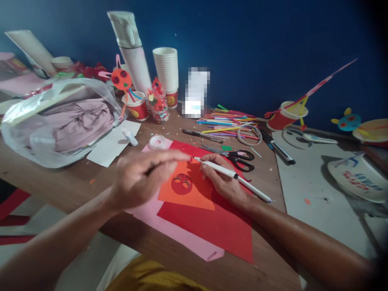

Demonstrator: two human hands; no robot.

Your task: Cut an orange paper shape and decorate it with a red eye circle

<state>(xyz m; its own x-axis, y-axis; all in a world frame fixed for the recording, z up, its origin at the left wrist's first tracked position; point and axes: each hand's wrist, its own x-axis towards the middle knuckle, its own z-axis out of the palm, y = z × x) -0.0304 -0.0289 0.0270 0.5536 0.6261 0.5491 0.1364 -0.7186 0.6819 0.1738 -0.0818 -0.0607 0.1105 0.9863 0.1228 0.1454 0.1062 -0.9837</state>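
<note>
The right hand [224, 182] is pinching a white marker pen [226, 169]. The left hand [142, 173] is reaching out flat over the orange paper sheet [178, 199], which is lying on the red paper sheet [230, 224]. I cannot tell if the left hand is holding anything.

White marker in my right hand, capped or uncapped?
Uncapped: the white marker in your right hand shows a bare, dark tip at its front end.
</note>
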